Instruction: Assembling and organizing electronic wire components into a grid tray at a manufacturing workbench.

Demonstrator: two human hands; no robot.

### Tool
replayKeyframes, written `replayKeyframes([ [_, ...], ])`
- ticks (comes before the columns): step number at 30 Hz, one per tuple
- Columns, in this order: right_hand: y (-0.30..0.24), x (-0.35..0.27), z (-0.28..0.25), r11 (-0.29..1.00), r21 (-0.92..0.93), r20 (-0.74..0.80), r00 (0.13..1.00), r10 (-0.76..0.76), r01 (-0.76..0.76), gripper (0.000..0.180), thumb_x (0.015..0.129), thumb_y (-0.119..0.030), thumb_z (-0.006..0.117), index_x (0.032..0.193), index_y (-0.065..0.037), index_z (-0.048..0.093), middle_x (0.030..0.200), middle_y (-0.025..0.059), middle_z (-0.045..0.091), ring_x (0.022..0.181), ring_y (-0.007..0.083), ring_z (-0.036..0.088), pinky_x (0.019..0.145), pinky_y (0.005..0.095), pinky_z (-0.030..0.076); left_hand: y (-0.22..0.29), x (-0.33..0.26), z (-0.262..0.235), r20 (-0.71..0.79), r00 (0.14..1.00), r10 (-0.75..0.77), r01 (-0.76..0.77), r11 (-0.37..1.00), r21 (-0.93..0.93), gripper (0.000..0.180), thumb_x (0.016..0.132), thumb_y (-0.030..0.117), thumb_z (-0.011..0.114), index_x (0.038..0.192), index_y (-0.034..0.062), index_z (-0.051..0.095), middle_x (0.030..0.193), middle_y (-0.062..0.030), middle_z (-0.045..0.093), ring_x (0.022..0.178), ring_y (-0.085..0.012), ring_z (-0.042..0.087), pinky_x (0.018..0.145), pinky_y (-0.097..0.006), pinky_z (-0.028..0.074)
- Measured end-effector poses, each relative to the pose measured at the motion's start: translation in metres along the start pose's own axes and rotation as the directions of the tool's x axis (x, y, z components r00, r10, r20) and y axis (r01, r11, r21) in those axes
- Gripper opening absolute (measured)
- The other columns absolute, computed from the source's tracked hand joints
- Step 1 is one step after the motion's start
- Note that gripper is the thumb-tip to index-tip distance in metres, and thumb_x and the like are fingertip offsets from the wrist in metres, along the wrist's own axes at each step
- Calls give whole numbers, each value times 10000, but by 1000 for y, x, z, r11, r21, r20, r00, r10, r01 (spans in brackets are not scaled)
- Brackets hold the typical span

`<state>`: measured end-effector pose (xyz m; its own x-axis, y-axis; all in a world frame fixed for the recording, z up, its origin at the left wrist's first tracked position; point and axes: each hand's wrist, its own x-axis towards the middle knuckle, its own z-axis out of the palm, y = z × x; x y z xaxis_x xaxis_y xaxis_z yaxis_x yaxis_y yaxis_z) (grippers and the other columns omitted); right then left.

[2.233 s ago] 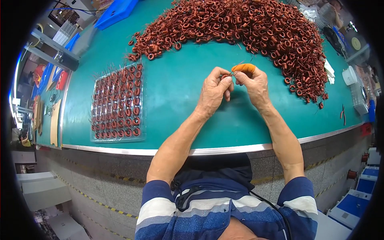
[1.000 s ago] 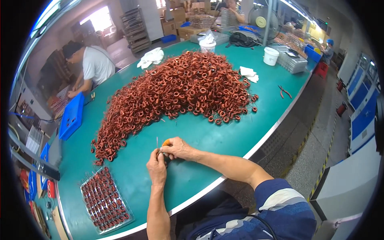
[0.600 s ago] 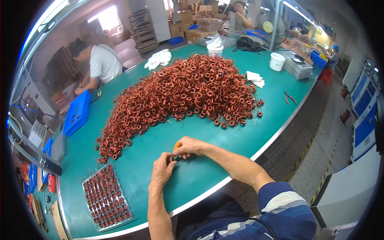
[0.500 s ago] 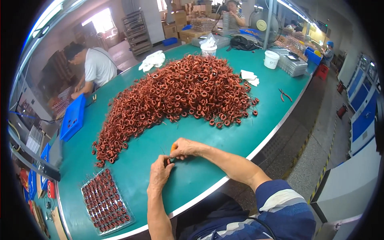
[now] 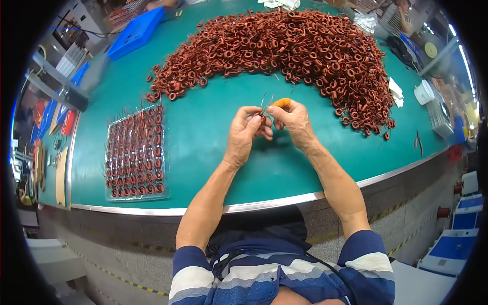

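My left hand (image 5: 241, 134) holds a small toroidal coil (image 5: 263, 116) wound in red-brown wire, gripped between thumb and fingers. Thin wire leads stick up from the coil. Beside it, my right hand (image 5: 295, 122) pinches at a lead with thumb and forefinger; an orange-yellow cover (image 5: 281, 103) sits on one finger. The fingers partly hide the coil. Beyond both hands a large heap of similar coils (image 5: 284, 51) curves across the green table (image 5: 203, 127). To the left lies a clear plastic tray (image 5: 166, 192) filled with rows of coils, leads pointing up.
A blue tray (image 5: 134, 33) lies at the far left. Red-handled pliers (image 5: 418, 143) rest near the right edge, with a white cloth (image 5: 395, 92) and a white tub (image 5: 424, 92) farther back. A metal-trimmed table edge (image 5: 264, 204) runs in front of me.
The view has swung down and to the left, so the tray and heap appear shifted. My hands remain together at the coil, with the left now turned to show its fingers.
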<state>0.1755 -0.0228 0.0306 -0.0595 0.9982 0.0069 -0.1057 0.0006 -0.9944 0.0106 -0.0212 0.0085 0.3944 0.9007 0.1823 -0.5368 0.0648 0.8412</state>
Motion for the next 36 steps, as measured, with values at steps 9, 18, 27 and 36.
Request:
replayKeyframes([
  [9, 12, -5, 14, 994, 90, -65, 996, -59, 65, 358, 822, -239, 722, 1078, -4, 635, 873, 40, 658, 784, 102, 571, 703, 243, 450, 2, -2, -6, -81, 984, -156, 169, 966, 197, 283, 963, 184, 518, 1167, -10, 536, 825, -50, 585, 655, -107, 545, 581, -239, 476],
  [18, 16, -1, 14, 999, 43, -197, 980, 34, -26, 361, 866, -311, 693, 1058, -11, 628, 863, 36, 631, 739, 111, 579, 634, 234, 458, -6, 1, -6, -216, 963, -162, 184, 979, 87, 196, 944, 164, 521, 996, -3, 607, 707, -24, 581, 538, -87, 515, 461, -226, 427],
  [27, 9, -1, 5, 983, -175, -286, 952, -110, 61, 392, 865, -300, 709, 1088, 5, 605, 830, 34, 612, 668, 92, 563, 577, 215, 450, -5, 0, -8, -235, 953, -192, 229, 963, 139, 188, 924, 168, 517, 949, 1, 601, 672, -22, 575, 518, -84, 506, 439, -229, 410],
  [36, 6, -10, 18, 861, -480, -149, 952, -266, 166, 313, 845, -155, 727, 1090, 14, 629, 769, 28, 637, 568, 53, 525, 493, 193, 423, -2, 1, -7, -264, 942, -206, 241, 964, 110, 180, 953, 190, 515, 974, 26, 586, 697, -20, 560, 561, -99, 510, 486, -229, 429],
])
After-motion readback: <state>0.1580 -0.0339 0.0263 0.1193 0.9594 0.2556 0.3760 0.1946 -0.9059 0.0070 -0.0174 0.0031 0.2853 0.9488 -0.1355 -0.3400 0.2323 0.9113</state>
